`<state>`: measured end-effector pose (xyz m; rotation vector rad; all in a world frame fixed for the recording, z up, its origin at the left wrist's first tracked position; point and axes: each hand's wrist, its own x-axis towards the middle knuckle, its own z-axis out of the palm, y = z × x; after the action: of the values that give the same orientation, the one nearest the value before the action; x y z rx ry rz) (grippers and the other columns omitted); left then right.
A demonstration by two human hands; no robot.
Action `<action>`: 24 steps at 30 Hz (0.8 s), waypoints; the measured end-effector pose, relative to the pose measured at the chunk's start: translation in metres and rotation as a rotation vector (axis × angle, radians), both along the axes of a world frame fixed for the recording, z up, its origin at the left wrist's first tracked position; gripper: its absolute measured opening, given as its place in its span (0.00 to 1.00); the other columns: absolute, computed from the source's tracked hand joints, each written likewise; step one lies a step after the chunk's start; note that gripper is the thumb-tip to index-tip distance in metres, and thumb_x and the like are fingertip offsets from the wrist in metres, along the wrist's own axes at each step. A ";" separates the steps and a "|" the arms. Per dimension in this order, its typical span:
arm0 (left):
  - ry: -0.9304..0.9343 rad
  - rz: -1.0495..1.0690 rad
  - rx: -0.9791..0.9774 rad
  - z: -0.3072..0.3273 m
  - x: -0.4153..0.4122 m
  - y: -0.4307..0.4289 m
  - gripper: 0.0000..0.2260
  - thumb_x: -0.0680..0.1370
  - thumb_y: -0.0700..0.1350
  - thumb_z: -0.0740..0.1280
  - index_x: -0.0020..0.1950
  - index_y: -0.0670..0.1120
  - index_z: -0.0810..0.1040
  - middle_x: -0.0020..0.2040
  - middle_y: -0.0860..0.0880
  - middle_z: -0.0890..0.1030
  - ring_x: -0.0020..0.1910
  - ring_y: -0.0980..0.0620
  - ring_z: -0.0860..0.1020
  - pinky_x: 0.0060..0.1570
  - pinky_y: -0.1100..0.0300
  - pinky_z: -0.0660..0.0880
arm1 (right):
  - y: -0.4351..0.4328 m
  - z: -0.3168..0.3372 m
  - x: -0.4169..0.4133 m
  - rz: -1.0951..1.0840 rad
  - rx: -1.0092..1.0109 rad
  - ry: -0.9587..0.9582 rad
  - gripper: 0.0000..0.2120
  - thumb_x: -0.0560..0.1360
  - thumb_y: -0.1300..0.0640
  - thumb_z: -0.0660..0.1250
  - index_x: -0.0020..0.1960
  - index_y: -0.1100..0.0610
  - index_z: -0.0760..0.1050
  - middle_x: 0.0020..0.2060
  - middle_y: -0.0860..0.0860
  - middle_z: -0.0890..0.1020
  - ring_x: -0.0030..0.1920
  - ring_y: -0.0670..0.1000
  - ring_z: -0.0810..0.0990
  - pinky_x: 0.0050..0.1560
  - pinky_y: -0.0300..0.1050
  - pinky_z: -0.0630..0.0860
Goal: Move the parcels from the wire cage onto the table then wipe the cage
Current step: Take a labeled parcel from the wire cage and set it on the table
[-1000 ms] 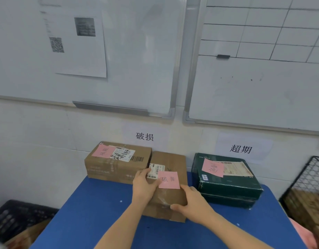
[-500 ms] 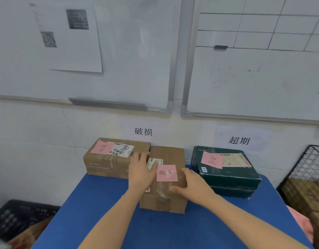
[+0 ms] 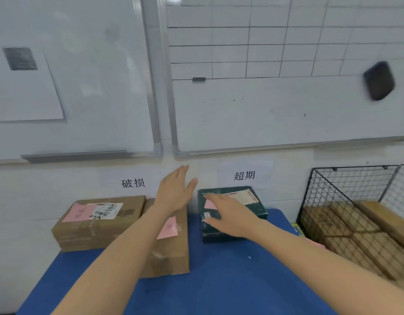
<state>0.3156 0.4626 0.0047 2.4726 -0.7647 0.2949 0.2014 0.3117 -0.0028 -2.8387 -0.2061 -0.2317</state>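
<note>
Right, the middle brown parcel (image 3: 171,251), pink note on top, sits on my blue table (image 3: 219,280) just beside the wider carton (image 3: 98,223). My left hand (image 3: 176,189) hovers above it, fingers straight, holding nothing; my right hand (image 3: 228,214) spreads empty over the green parcel (image 3: 255,211).

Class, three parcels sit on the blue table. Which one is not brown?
The green parcel, the rightmost and nearest the cage. The left parcel and middle parcel are both brown cardboard.

A gridded whiteboard (image 3: 287,114) hangs on the white wall (image 3: 25,192). Left of it hangs a plain whiteboard (image 3: 100,92). Below it is a printed label (image 3: 244,176).
</note>
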 end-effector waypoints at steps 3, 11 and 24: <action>0.024 -0.082 -0.013 0.021 -0.030 -0.053 0.25 0.82 0.55 0.53 0.76 0.44 0.58 0.75 0.46 0.61 0.73 0.48 0.61 0.72 0.55 0.56 | -0.033 0.012 -0.020 -0.016 -0.042 -0.057 0.28 0.77 0.49 0.63 0.74 0.55 0.60 0.66 0.53 0.73 0.65 0.54 0.71 0.63 0.50 0.69; 0.005 -0.174 -0.030 0.065 -0.125 -0.215 0.23 0.82 0.56 0.52 0.73 0.44 0.65 0.75 0.46 0.63 0.73 0.49 0.61 0.69 0.56 0.58 | -0.174 0.042 -0.112 -0.162 -0.146 -0.077 0.32 0.77 0.49 0.62 0.76 0.57 0.55 0.69 0.56 0.70 0.67 0.56 0.69 0.65 0.50 0.66; 0.093 -0.252 0.060 0.027 -0.252 -0.429 0.23 0.82 0.57 0.52 0.70 0.44 0.70 0.74 0.46 0.63 0.73 0.48 0.62 0.70 0.51 0.61 | -0.410 0.042 -0.273 -0.419 -0.139 -0.019 0.31 0.76 0.47 0.63 0.75 0.57 0.59 0.69 0.54 0.70 0.66 0.55 0.71 0.64 0.52 0.70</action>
<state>0.0639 0.0334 0.0321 2.3921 -1.0448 0.0648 -0.0720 -0.0987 0.0395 -2.9899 0.3885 -0.3406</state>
